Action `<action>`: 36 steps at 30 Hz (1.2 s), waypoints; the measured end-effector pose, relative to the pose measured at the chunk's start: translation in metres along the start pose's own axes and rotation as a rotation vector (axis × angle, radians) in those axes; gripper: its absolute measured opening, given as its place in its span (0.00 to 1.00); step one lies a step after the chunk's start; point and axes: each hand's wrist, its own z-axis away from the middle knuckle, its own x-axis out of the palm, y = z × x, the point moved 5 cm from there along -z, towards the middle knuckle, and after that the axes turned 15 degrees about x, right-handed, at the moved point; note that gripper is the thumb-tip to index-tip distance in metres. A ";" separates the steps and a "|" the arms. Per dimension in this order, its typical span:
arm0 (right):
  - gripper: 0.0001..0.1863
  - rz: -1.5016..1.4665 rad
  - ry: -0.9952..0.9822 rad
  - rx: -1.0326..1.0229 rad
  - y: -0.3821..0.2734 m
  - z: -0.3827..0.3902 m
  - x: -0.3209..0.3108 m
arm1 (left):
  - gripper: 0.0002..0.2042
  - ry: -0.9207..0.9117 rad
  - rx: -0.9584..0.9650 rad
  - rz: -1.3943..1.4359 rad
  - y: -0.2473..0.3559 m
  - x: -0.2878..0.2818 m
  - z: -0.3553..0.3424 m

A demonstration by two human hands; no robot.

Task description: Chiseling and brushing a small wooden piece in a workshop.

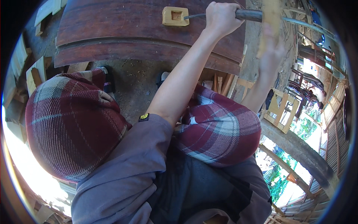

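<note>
One bare left hand (223,18) has its fingers closed around a chisel (249,15), whose tip meets the recess in a pale wooden block (169,18) on the brown counter (123,22). The right hand (272,50), motion-blurred, grips a wooden bar (272,15) by the chisel's handle.

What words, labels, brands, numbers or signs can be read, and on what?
Small black tag on the left sleeve: yellow lettering, which I won't copy out.
Dark footwear at the left foot: small pinkish marks, too small to read.
Recessed wooden block and chisel-like tool: no lettering visible.
Pale wooden piece: motion-blurred, cannot tell.
</note>
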 end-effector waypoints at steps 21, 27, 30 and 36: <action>0.25 0.446 -0.142 0.202 -0.037 0.018 0.023 | 0.11 0.106 0.053 -0.045 -0.009 0.007 0.003; 0.23 -0.114 0.071 0.163 -0.033 0.007 -0.003 | 0.10 0.028 0.007 -0.022 -0.004 0.005 0.007; 0.21 -0.414 0.158 0.128 -0.028 0.015 -0.009 | 0.09 0.044 -0.013 0.002 -0.001 0.005 0.006; 0.19 0.191 -0.167 0.243 -0.022 0.010 0.003 | 0.11 0.055 -0.049 0.012 -0.004 0.001 0.006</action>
